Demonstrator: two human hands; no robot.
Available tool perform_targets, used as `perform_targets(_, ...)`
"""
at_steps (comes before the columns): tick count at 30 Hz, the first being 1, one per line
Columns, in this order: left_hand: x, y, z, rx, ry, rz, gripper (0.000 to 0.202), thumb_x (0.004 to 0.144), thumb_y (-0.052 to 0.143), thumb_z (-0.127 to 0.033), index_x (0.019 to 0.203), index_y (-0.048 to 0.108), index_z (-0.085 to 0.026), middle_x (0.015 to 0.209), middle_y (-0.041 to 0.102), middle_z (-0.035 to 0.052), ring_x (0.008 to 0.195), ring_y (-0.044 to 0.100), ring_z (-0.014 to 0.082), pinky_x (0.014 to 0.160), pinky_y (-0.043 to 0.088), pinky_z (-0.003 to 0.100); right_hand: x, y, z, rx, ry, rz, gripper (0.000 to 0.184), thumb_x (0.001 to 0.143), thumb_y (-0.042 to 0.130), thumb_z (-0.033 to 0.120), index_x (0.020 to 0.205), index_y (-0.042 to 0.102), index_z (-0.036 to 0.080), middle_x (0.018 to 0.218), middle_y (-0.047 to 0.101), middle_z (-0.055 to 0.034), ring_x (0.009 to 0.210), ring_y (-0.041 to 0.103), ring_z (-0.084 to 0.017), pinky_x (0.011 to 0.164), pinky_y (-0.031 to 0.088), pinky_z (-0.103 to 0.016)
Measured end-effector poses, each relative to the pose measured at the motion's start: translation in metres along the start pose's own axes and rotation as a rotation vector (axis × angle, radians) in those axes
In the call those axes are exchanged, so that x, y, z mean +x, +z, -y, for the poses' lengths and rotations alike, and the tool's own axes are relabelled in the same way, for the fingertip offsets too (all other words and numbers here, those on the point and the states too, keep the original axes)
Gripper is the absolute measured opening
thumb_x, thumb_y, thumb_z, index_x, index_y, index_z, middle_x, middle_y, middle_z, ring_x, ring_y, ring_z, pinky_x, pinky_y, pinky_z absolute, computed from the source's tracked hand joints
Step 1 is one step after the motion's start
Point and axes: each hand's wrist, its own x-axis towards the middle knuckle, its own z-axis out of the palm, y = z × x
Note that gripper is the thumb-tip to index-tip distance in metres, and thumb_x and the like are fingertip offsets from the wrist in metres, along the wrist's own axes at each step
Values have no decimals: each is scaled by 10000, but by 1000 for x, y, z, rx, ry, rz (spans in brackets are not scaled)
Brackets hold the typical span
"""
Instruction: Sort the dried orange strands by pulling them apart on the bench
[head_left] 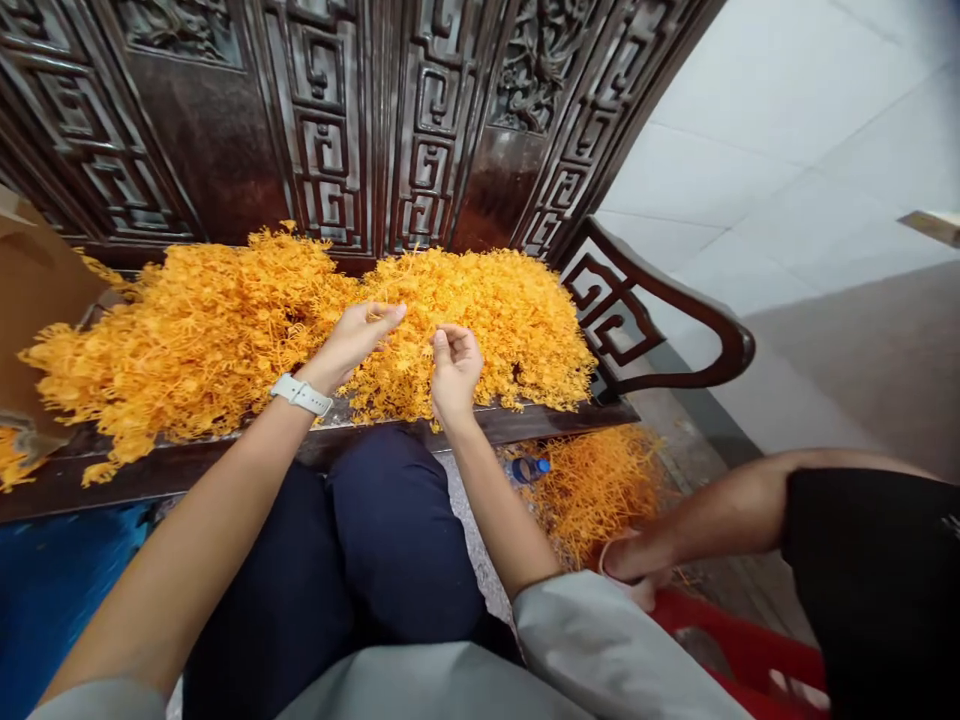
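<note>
Two large heaps of orange artificial-looking flower sprigs lie on a dark wooden bench (510,425): the left heap (202,330) and the right heap (517,310). My left hand (360,335), with a pale watch on its wrist, is over the gap between the heaps, thumb and fingers pinched together. My right hand (456,375) is a little to its right, in front of the right heap, its thumb pressed to curled fingers. Whatever is between the fingertips of either hand blends into the orange behind; perhaps thin orange strands.
Carved panels (427,130) form the bench back, with a curved armrest (720,350) at right. A cardboard box (37,310) stands at left. Below lie a blue-capped bottle (529,468) and orange stems (600,490). Another person's bare leg (720,510) is close on the right.
</note>
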Motion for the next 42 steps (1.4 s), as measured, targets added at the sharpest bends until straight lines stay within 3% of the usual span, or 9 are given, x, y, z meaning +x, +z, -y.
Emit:
perform_targets(7, -4, 9, -5, -295, -99, -59, 295, 1074, 502, -156, 820, 651, -137, 581, 534, -20, 524, 576, 109, 548, 513, 205, -1, -8, -7, 67, 78, -39, 369, 868, 684, 526, 1025, 547, 222, 933, 579, -35, 808, 568, -137, 728, 513, -267)
perform_targets(11, 4, 8, -9, -657, -163, -148, 299, 949, 408, 39, 790, 558, -165, 504, 304, -98, 368, 334, 57, 409, 305, 148, -18, -10, -6, 141, 182, 21, 372, 831, 758, 502, 962, 558, 218, 861, 556, 0, 712, 519, -112, 631, 461, -227)
perform_targets(17, 29, -17, -7, -757, -160, -393, 292, 921, 433, 20, 735, 395, -203, 517, 283, -93, 337, 251, 42, 371, 107, 151, -75, -17, 69, 186, 58, 554, 201, 986, 710, 359, 866, 664, 205, 802, 637, -11, 693, 593, -119, 642, 489, -255)
perform_targets(21, 34, -53, -3, -764, -148, -373, 293, 939, 413, 37, 763, 437, -196, 521, 263, -105, 338, 226, 34, 379, 118, 153, -63, -35, 100, 362, 41, 998, 104, 951, 780, 296, 871, 760, 231, 832, 705, -31, 741, 670, -136, 671, 545, -272)
perform_targets(27, 13, -42, -12, -724, -167, -113, 271, 1012, 440, -40, 786, 474, -185, 534, 272, -108, 350, 224, 36, 365, 119, 160, 6, -24, 31, 250, 424, 198, 411, 882, 767, 577, 1128, 677, 260, 1256, 681, -80, 847, 690, -136, 751, 595, -298)
perform_targets(29, 6, -24, -14, -683, -195, -3, 285, 1057, 452, -108, 783, 486, -180, 531, 282, -106, 354, 219, 38, 362, 119, 156, 12, -11, 13, 149, 444, 193, 520, 848, 770, 631, 1186, 655, 253, 1316, 656, -84, 790, 664, -117, 694, 570, -277)
perform_targets(34, 4, 3, -8, -577, -148, 85, 253, 1075, 508, -143, 825, 540, -171, 533, 306, -105, 374, 268, 38, 387, 177, 138, -2, 13, 6, 32, 308, 592, 520, 766, 829, 655, 923, 666, 186, 911, 652, -19, 742, 539, -120, 671, 464, -241)
perform_targets(39, 11, 2, -3, -551, -79, -6, 294, 1050, 661, -285, 810, 530, -178, 532, 292, -109, 381, 250, 31, 389, 178, 140, -16, 0, 17, -144, 102, 346, 503, 951, 636, 640, 741, 496, 205, 663, 392, 59, 631, 359, -99, 631, 330, -250)
perform_targets(42, 14, 8, -3, -501, -136, -49, 342, 1083, 607, -315, 785, 505, -182, 524, 265, -110, 369, 235, 30, 390, 164, 138, -35, -9, 29, -280, 43, 353, 513, 999, 606, 608, 721, 452, 205, 627, 350, 63, 598, 330, -91, 596, 256, -260)
